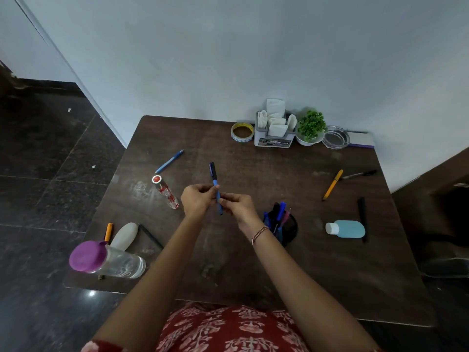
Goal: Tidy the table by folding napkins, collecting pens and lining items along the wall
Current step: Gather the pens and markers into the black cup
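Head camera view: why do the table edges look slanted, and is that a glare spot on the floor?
In the head view, the wide lens splays the table edges and tilts the wall corner; a small glare spot shines on the dark floor.

Over the middle of the brown table [342, 270], the left hand [198, 199] and right hand [236, 203] both pinch a blue-and-black pen [215, 189], its black end pointing to 12 o'clock. At 4 o'clock from the hands stands a black pen cup [289, 228] holding several pens. Along the wall at 1 o'clock sit a tape roll [242, 132], napkin holder [275, 138], potted plant [311, 128] and glass ashtray [335, 137]. A yellow pen [332, 185] lies at 3 o'clock, a light-blue pen [169, 161] at 10 o'clock.
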The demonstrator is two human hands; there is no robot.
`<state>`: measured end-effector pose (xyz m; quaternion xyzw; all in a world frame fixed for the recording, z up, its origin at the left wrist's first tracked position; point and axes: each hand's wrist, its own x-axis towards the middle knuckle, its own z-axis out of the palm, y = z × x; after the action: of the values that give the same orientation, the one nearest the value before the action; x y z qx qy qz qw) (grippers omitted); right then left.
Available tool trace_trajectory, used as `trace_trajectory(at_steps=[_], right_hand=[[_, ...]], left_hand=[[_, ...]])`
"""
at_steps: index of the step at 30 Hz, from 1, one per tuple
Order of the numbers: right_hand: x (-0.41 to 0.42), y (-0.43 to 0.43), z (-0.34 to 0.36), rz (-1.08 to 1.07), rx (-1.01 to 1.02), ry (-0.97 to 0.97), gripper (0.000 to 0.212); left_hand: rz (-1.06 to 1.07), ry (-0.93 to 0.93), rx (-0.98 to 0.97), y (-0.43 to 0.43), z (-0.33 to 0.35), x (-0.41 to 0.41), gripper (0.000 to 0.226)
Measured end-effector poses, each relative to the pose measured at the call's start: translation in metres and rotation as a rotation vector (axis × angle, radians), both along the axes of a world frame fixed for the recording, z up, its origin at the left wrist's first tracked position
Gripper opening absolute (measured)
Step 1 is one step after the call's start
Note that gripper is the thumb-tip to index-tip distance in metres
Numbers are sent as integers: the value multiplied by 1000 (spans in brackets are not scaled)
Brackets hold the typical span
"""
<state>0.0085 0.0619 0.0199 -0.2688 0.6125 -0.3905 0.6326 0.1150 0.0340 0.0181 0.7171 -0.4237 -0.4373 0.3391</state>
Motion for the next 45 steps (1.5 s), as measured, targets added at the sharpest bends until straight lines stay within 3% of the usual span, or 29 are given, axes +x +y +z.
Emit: trace_trajectory(at_steps=[6,13,22,37,45], right_hand=[[-28,3,29,66,-149,79,25],[-72,4,70,-36,-409,566,30],[-109,23,94,-76,-533,781,26],[-140,52,76,148,-458,865,23],[-139,58,58,301,-406,907,26]], left_hand=[[37,65,-100,12,29,-20,18],[-102,-51,-205,35,51,-57,21],[-303,-123,-255,60,54,-98,20],[-450,-86,-372,71,51,-114,26],[-486,-205,-313,74,32,-110,22]])
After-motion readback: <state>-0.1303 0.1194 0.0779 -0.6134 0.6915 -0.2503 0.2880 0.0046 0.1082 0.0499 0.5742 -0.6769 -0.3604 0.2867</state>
